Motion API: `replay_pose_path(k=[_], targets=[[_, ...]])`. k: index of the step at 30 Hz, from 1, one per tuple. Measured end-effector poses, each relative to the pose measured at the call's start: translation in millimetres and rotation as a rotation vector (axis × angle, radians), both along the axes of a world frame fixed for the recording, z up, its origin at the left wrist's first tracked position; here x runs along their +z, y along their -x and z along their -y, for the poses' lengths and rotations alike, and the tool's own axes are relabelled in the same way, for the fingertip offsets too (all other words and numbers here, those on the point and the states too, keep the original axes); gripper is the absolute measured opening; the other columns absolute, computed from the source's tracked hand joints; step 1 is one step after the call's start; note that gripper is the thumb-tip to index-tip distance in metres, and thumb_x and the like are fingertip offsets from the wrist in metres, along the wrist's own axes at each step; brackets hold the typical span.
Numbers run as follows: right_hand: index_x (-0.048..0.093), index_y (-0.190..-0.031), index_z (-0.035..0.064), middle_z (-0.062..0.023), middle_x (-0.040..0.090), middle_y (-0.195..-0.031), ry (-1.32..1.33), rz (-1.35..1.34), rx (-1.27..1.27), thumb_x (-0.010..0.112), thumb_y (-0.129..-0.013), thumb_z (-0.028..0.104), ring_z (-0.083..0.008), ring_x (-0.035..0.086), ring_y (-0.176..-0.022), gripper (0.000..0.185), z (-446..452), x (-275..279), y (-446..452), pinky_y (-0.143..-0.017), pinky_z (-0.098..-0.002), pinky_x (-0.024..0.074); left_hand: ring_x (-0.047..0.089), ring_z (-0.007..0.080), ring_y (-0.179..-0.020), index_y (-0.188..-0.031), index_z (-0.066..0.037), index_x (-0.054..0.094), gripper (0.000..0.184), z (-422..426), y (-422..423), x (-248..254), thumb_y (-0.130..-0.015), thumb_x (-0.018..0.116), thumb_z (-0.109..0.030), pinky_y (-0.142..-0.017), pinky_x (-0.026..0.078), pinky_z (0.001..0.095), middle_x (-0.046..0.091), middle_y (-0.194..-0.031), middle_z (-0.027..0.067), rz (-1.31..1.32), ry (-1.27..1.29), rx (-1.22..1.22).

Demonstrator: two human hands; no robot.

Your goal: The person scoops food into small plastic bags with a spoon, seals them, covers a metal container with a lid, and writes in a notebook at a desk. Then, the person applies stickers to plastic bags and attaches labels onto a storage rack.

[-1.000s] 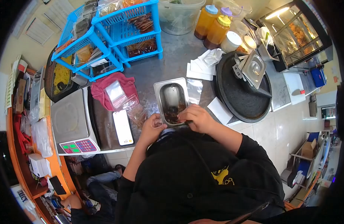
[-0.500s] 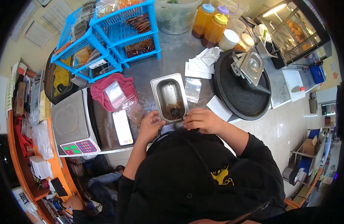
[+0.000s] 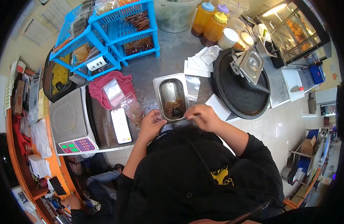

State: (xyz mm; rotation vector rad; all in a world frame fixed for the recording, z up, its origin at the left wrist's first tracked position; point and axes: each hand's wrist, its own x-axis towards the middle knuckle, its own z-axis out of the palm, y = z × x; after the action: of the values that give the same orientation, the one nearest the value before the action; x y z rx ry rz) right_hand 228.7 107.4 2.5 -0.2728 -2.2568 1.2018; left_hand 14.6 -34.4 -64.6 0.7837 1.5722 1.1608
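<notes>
A metal pan (image 3: 172,93) stands at the table's front edge, with dark reddish bits and a small black thing in its near end. My left hand (image 3: 152,123) is at the pan's near left corner, fingers wrapped round a small clear cup (image 3: 156,119). My right hand (image 3: 203,117) hovers by the near right corner, fingertips pinched together; whatever they hold is too small to name. Behind the right side of the pan lies a clear plastic bag (image 3: 193,88). Left of the pan are small filled bags (image 3: 133,111) and a white-screened phone (image 3: 121,126).
A scale (image 3: 69,117), pink cloth (image 3: 122,83) and blue rack (image 3: 123,35) stand left. White papers (image 3: 198,67), sauce bottles (image 3: 214,30) and a round black tray (image 3: 241,93) with metal lids are right. Another person's arm (image 3: 74,203) shows at lower left.
My right hand has come out of the pan to its near right corner, and its fingers have drawn into a pinch. My left hand still holds the cup.
</notes>
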Motion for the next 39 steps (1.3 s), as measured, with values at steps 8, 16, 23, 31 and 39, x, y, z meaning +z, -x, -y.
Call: replay_pose_path(k=[8,16,23,31,39], targets=[[0.062,-0.093,0.0053,-0.0092,0.064,-0.106,-0.402,0.020,0.117,0.066,-0.059,0.004,-0.0307,0.061,-0.097,0.035,-4,-26,13,-0.086,-0.0401,0.0502,0.057,0.0093,-0.077,-0.107,0.000,0.053,0.036,1,-7,2,-0.076,0.071,0.001,-0.072,0.047,0.0242,0.062,-0.088,0.0038,0.029,-0.032,0.017],[0.062,-0.101,0.0130,-0.0037,0.059,-0.095,-0.688,0.017,0.104,0.063,-0.066,0.013,-0.0240,0.059,-0.088,0.035,-2,-13,8,-0.077,-0.0369,0.0488,0.059,0.0090,-0.075,-0.103,0.000,0.054,0.032,-1,-18,-1,-0.076,0.071,0.000,-0.068,0.047,0.0242,0.062,-0.083,0.0040,0.002,-0.059,-0.027],[0.061,-0.103,0.0141,-0.0032,0.058,-0.096,-0.688,0.022,0.073,0.063,-0.069,0.014,-0.0234,0.057,-0.087,0.035,3,-2,6,-0.077,-0.0365,0.0476,0.059,0.0097,-0.074,-0.101,0.000,0.054,0.031,-6,-25,-6,-0.076,0.072,-0.001,-0.068,0.048,0.0242,0.062,-0.081,0.0043,-0.072,-0.071,0.017],[0.061,-0.100,0.0125,-0.0045,0.058,-0.095,-0.637,0.030,0.000,0.069,-0.060,0.011,-0.0245,0.057,-0.087,0.041,-3,-21,8,-0.076,-0.0364,0.0473,0.058,0.0098,-0.077,-0.101,0.000,0.053,0.034,-9,-24,0,-0.075,0.074,-0.001,-0.069,0.047,0.0236,0.060,-0.082,0.0038,-0.003,-0.048,0.051],[0.062,-0.089,0.0040,-0.0087,0.063,-0.081,0.022,-0.079,-0.400,0.058,-0.084,0.001,-0.0243,0.064,-0.076,0.006,15,-36,27,-0.071,-0.0341,0.0502,0.058,0.0106,-0.081,-0.105,-0.001,0.052,0.039,-12,-21,-4,-0.074,0.075,0.000,-0.073,0.048,0.0236,0.060,-0.088,0.0035,0.043,-0.012,0.044]])
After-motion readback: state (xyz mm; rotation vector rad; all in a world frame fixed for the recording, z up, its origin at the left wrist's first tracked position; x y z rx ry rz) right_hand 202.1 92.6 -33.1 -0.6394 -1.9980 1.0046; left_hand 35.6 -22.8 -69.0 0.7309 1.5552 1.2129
